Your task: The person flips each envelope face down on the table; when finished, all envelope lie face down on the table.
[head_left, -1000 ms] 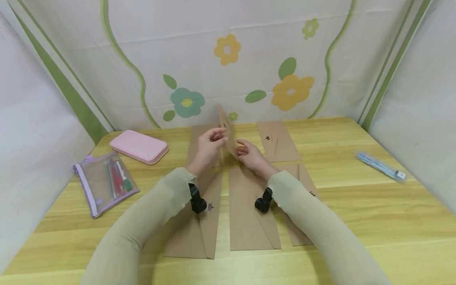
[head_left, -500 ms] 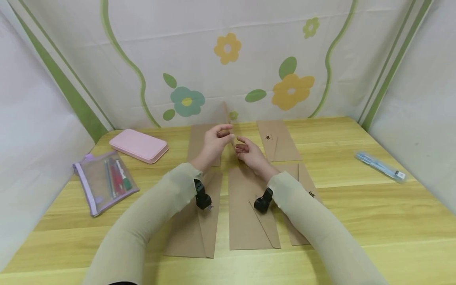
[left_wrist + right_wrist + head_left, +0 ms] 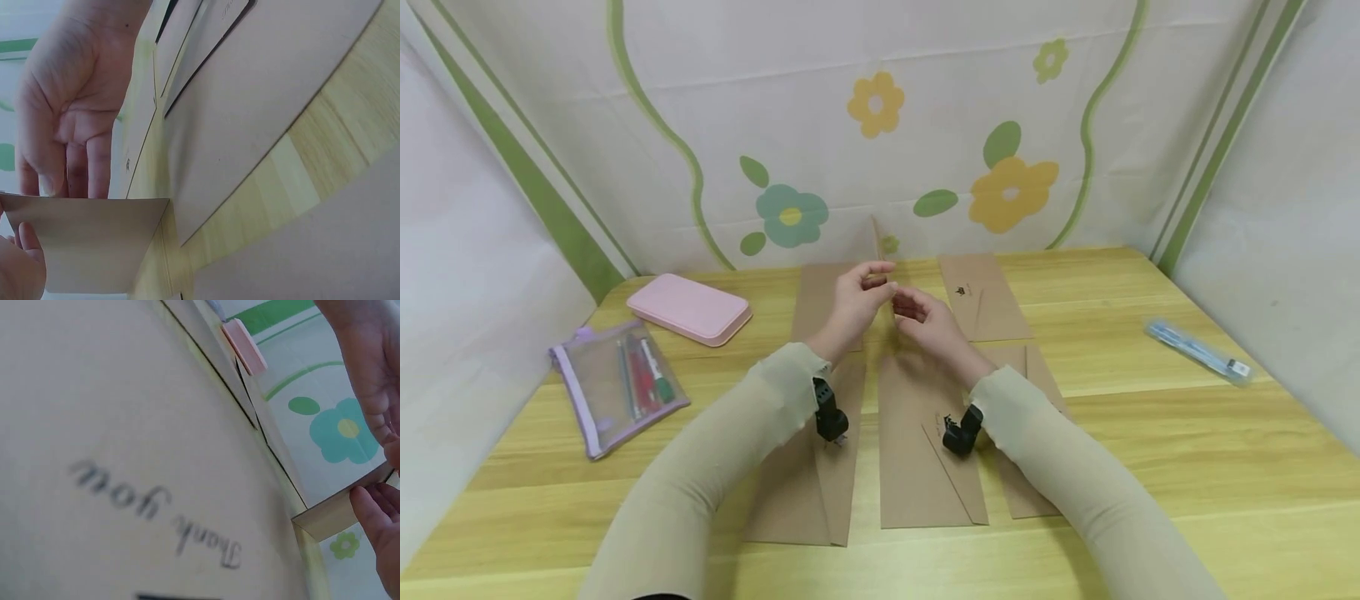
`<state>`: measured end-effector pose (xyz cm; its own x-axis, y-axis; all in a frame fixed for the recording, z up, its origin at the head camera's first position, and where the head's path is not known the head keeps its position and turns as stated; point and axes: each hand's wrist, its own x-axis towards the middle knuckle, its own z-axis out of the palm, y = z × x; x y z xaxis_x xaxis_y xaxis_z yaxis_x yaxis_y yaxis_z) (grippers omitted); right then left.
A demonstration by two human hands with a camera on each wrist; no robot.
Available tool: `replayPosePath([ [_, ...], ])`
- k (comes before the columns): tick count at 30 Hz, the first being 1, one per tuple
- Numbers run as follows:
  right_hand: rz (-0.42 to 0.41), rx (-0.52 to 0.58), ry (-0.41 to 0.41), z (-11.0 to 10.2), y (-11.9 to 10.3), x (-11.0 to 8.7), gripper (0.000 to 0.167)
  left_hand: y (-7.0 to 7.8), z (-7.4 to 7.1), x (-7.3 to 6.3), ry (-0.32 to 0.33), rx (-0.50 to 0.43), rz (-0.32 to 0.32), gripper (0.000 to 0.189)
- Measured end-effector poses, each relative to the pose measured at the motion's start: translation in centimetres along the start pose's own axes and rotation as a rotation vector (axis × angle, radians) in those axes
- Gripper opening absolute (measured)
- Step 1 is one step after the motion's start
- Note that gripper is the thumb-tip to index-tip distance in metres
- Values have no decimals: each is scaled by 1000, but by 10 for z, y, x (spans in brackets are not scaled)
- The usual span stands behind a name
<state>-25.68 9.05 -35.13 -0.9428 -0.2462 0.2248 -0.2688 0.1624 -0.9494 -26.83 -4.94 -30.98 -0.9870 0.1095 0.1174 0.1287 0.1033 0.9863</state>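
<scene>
A brown paper envelope [image 3: 94, 244] is held upright, almost edge-on in the head view, between my two hands. From its left side, my left hand [image 3: 856, 304] holds it near the edge facing me, fingers bent. On the other side, my right hand [image 3: 936, 327] holds it, its thumb near that same edge and other fingers partly hidden behind the paper in the left wrist view. Further brown envelopes lie flat below, among them a front middle envelope [image 3: 910, 467], a front left envelope [image 3: 790, 500] and a back right envelope [image 3: 981, 283]. "Thank you" print [image 3: 156, 509] shows in the right wrist view.
A pink case [image 3: 688, 308] and a clear zip pouch [image 3: 606, 375] with pens stand at the left of the wooden table [image 3: 1150, 467]. A blue packet [image 3: 1198, 350] lies at the right. A flowered curtain [image 3: 700, 100] hangs behind.
The upright envelope has turned more edge-on and shifted slightly right. My left hand has moved right, and my right fingers have risen close to my left fingertips.
</scene>
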Motion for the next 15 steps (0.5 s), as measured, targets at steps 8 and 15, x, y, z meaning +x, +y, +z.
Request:
replayPosePath([
  [8,-14,-160,65,2,3,-1,49,0,5,-1,2,-28,-2,26],
  [15,-91,-315,118,2,1,-6,48,1,11,1,-1,-23,-12,27],
])
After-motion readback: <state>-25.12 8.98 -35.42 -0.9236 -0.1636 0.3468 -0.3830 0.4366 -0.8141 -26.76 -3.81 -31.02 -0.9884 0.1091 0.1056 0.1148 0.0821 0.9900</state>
